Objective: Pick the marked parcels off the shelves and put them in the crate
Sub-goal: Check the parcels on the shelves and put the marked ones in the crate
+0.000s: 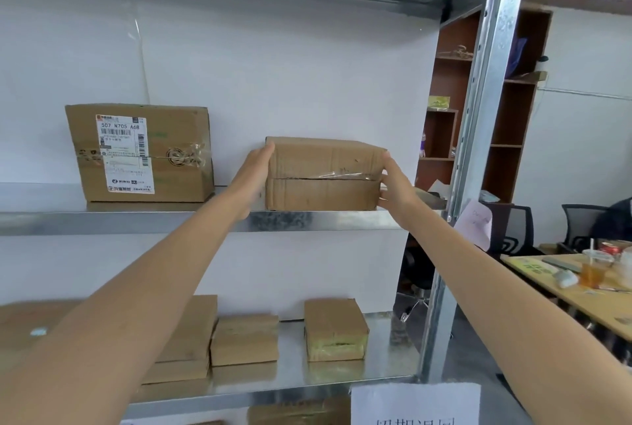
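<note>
A plain brown cardboard parcel (323,173) with clear tape across its front stands at the front edge of the middle metal shelf (136,221). My left hand (254,171) presses flat against its left side and my right hand (393,183) clasps its right side, so both hands grip it. To its left on the same shelf stands a larger brown parcel (140,153) with a white shipping label. No crate is in view.
The lower shelf (390,349) carries several small brown parcels (335,329). A metal upright (478,117) bounds the rack on the right, with paper notes on it. Beyond it are a brown bookcase, office chairs and a wooden desk (581,301) with a drink cup.
</note>
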### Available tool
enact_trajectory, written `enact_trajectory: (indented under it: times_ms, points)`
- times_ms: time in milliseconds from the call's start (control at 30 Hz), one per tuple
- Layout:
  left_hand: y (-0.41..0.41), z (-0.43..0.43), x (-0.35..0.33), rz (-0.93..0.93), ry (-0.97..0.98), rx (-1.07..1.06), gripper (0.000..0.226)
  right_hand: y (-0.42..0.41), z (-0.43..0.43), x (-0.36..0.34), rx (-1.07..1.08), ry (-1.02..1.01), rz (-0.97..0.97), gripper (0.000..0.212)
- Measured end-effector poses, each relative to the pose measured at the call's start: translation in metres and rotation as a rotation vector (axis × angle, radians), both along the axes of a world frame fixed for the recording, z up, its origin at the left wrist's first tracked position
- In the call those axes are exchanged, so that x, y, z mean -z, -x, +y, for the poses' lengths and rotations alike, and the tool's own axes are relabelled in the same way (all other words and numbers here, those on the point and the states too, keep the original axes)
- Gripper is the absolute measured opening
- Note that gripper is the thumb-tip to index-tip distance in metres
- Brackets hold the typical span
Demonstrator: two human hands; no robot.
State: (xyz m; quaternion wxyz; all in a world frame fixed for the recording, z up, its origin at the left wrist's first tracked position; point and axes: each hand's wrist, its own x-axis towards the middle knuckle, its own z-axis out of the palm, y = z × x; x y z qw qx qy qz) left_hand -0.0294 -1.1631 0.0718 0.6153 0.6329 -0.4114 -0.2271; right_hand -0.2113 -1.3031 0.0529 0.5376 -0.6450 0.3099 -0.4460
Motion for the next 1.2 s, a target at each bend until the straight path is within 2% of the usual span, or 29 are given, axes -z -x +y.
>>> enact_trajectory:
  times_ms: [67, 167, 400, 500, 600, 700, 800, 933, 1200]
  points:
    - [0.001, 0.002, -0.004, 0.048, 0.074, -0.013, 0.028, 0.002, 0.002, -0.002, 0.005, 0.006, -0.015, 0.046]
    - [0.006, 0.007, -0.007, 0.063, 0.129, -0.034, 0.028, 0.004, 0.007, -0.004, 0.059, 0.037, -0.037, 0.046]
    - [-0.005, 0.014, -0.009, 0.081, 0.121, 0.002, 0.036, 0.006, 0.017, -0.003, 0.094, 0.031, -0.092, 0.037]
    - [-0.011, 0.014, -0.005, 0.088, 0.106, -0.023, 0.02, 0.007, 0.022, -0.004, 0.084, 0.02, -0.103, 0.041]
    - [-0.011, 0.011, -0.005, 0.121, 0.13, -0.039, 0.012, 0.009, 0.026, -0.004, 0.042, 0.0, -0.12, 0.026]
    - [-0.013, 0.01, -0.009, 0.115, 0.152, -0.017, 0.03, 0.011, 0.026, -0.008, 0.008, 0.005, -0.163, 0.018]
    - [-0.018, 0.009, -0.011, 0.088, 0.148, -0.008, 0.051, 0.013, 0.024, -0.011, -0.01, 0.027, -0.184, 0.036]
    - [-0.024, 0.005, -0.004, 0.032, 0.133, -0.021, 0.068, 0.012, 0.021, -0.011, 0.001, 0.069, -0.131, 0.053]
    - [-0.027, 0.003, 0.005, -0.079, 0.221, -0.079, 0.084, 0.008, 0.017, -0.002, -0.021, 0.236, -0.02, 0.076]
